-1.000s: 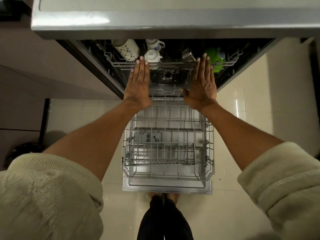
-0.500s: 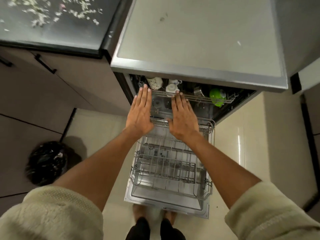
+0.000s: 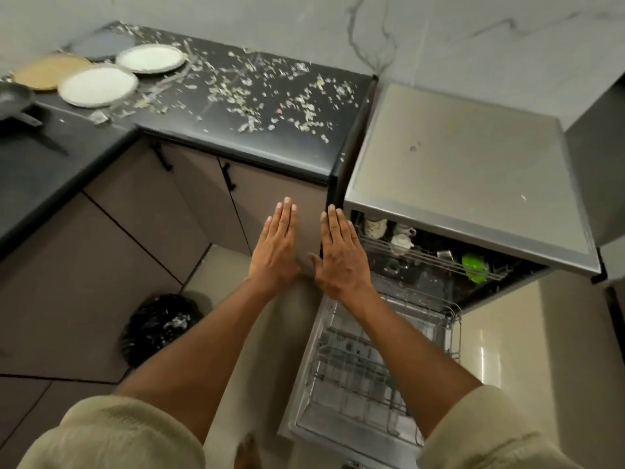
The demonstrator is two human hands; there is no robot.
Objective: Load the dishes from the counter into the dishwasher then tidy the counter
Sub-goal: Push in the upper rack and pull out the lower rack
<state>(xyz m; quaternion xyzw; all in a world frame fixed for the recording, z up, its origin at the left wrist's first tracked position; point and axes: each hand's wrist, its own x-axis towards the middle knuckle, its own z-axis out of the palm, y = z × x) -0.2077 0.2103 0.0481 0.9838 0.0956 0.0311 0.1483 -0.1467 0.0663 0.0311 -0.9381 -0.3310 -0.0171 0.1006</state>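
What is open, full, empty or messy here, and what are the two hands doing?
Dishwasher door: open, folded down.
Lower rack: pulled out, empty.
Upper rack: holds cups.
Counter: messy with scraps.
Plates: on counter, not loaded.
Pan: on counter.
Left hand: flat, empty.
Right hand: flat, empty.

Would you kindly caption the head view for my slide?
Open hands hover beside the open dishwasher; plates wait on the littered counter.

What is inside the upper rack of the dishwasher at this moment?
The upper rack holds white cups, a small metal cup and a green item. The dishwasher top covers the rack's rear part.
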